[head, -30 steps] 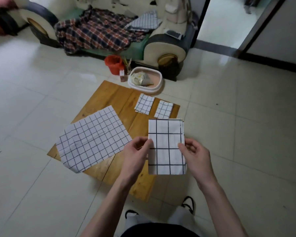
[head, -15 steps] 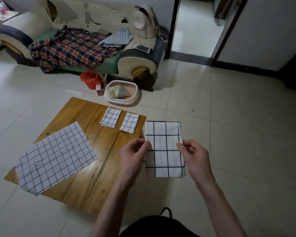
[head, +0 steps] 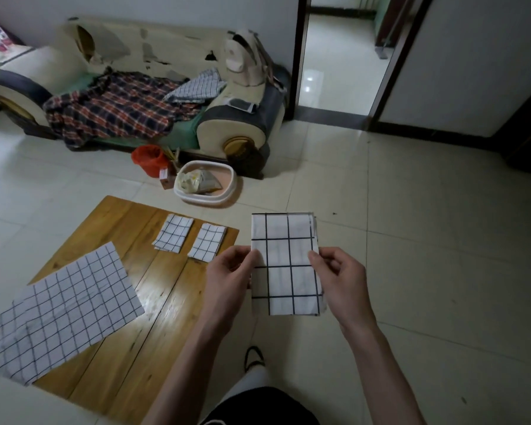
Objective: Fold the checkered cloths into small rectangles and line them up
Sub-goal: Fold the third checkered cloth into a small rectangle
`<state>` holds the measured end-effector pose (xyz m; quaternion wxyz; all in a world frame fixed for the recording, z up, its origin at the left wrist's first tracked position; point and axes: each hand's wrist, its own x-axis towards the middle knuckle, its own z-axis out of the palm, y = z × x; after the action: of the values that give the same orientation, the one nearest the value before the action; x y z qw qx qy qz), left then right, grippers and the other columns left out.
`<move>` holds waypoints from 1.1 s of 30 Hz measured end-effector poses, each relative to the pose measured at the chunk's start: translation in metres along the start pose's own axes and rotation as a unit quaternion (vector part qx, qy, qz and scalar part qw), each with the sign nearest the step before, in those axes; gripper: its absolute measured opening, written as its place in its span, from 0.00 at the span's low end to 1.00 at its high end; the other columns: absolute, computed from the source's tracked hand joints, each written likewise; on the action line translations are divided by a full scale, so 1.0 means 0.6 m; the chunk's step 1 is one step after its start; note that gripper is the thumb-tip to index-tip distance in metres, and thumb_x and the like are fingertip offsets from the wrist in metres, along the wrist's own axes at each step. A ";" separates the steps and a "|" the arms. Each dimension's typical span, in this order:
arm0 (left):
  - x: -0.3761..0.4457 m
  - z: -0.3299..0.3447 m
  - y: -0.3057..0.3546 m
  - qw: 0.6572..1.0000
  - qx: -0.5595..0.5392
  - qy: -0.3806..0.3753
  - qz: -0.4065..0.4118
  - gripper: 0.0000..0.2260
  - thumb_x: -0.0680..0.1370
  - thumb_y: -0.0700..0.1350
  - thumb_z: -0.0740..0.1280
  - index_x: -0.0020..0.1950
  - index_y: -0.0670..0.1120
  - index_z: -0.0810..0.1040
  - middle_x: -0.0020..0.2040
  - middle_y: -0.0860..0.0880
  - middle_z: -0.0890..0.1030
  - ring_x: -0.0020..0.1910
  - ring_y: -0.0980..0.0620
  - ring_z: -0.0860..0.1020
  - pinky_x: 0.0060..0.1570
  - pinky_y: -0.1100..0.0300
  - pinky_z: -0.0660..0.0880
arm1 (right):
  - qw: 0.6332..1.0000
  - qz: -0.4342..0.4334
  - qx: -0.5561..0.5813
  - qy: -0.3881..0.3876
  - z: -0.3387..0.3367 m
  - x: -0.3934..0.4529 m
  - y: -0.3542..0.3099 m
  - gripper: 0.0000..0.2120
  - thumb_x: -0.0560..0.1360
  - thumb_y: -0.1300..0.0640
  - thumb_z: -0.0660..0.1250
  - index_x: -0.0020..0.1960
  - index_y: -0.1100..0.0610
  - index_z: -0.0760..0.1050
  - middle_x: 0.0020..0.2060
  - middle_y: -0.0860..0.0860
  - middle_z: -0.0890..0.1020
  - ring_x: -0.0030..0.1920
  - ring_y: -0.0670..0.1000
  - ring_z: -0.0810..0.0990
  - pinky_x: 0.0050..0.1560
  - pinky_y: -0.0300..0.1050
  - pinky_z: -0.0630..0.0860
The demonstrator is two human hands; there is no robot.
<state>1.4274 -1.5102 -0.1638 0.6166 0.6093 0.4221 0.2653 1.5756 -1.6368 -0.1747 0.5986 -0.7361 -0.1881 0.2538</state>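
A folded checkered cloth is held up in the air, the left hand and right hand each pinching a long edge in a narrow grip, likely to square it before adding it to the row. Two small folded rectangles lie side by side on the wooden counter; an unfolded cloth waits near left. A white basin sits beyond, clear of the row.

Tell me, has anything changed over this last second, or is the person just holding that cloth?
Little changed. The view tilted upward, showing more of the room. Both hands, left and right, keep pinching the folded cloth by its side edges, held up. The two small folded cloths and the unfolded cloth stayed on the wooden board.
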 end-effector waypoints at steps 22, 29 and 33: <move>0.494 0.054 0.101 0.998 -0.048 0.032 -0.006 0.05 0.83 0.44 0.69 0.52 0.45 0.84 0.47 0.54 0.87 0.46 0.57 0.84 0.42 0.64 0.80 | 0.999 0.006 -0.013 -0.033 0.135 0.494 -0.083 0.04 0.81 0.52 0.72 0.48 0.49 0.83 0.45 0.47 0.88 0.52 0.49 0.86 0.56 0.49 0.80; 0.611 0.067 0.111 0.996 -0.040 0.073 -0.031 0.05 0.82 0.45 0.70 0.50 0.47 0.86 0.47 0.50 0.87 0.49 0.49 0.85 0.53 0.43 0.83 | 0.998 0.011 -0.034 -0.053 0.177 0.613 -0.111 0.02 0.80 0.53 0.73 0.49 0.50 0.83 0.43 0.45 0.87 0.47 0.44 0.85 0.48 0.39 0.79; 0.676 0.075 0.116 0.995 -0.036 0.091 -0.036 0.05 0.82 0.46 0.70 0.50 0.49 0.85 0.47 0.49 0.87 0.50 0.46 0.84 0.52 0.43 0.82 | 0.997 0.010 -0.036 -0.073 0.198 0.690 -0.115 0.03 0.80 0.52 0.72 0.50 0.51 0.83 0.44 0.47 0.87 0.47 0.47 0.86 0.49 0.42 0.81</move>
<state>1.6820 -1.1845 -0.1806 0.6060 0.5445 0.4884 0.3125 1.8377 -1.2886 -0.1868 0.5540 -0.7386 -0.2325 0.3059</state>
